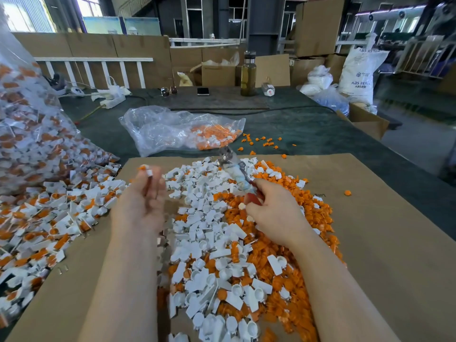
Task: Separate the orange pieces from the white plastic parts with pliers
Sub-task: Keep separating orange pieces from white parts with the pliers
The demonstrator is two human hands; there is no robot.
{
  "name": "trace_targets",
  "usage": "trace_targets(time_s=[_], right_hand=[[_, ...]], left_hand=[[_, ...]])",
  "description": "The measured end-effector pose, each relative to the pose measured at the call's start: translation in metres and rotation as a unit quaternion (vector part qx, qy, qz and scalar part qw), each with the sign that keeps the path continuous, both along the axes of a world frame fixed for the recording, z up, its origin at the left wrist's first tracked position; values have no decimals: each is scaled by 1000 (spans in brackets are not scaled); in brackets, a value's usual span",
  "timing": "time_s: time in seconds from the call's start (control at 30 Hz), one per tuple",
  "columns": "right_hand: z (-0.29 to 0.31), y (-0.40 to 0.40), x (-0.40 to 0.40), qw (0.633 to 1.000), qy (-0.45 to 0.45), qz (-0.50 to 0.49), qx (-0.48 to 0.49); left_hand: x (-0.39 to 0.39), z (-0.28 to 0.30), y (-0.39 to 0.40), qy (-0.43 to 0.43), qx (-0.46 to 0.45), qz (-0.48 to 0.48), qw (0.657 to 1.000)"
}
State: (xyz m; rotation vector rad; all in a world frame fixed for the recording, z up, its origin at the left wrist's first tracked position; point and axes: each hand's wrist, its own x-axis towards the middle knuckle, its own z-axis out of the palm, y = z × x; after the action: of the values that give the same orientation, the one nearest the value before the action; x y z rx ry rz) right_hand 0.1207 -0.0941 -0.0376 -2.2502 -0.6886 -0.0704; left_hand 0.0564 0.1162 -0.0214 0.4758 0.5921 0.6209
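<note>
Two hands are up over the cardboard sheet (370,243) in the head view. Your left hand (142,201) is blurred, fingers curled upward, and it pinches one white plastic part (148,172) with an orange piece (142,167) on it at the fingertips. Your right hand (276,213) grips the red handles of the pliers (237,172), whose metal head points up and away from the hand — blur hides how the jaws stand.

Between and below your hands lies a heap of separated white parts (209,233); beneath and to the right of your right hand spreads a heap of loose orange pieces (318,211). To the left of your left hand, unseparated parts (42,218) spill out of a large clear bag (27,124).

Beyond your hands, on the dark green tabletop (308,129), a smaller clear bag (177,130) holds more orange and white parts, with a few orange bits scattered just beside it. Farther off stand a bottle (248,74), a phone (203,91) and a pair of glasses (169,91).
</note>
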Motion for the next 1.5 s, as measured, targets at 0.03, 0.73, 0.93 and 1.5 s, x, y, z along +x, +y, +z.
trace_targets(time_s=[0.03, 0.73, 0.93, 1.5], right_hand=[[0, -1, 1, 1000, -2, -13, 7], [-2, -4, 8, 996, -4, -78, 33], [-3, -3, 7, 997, -9, -79, 15], [-3, 0, 4, 997, -27, -65, 35]], left_hand=[[-2, -1, 7, -18, -41, 23, 999], [3, 0, -41, 208, 521, -140, 816], [20, -17, -68, 305, 775, -197, 518], [19, -13, -73, 189, 678, -188, 685]])
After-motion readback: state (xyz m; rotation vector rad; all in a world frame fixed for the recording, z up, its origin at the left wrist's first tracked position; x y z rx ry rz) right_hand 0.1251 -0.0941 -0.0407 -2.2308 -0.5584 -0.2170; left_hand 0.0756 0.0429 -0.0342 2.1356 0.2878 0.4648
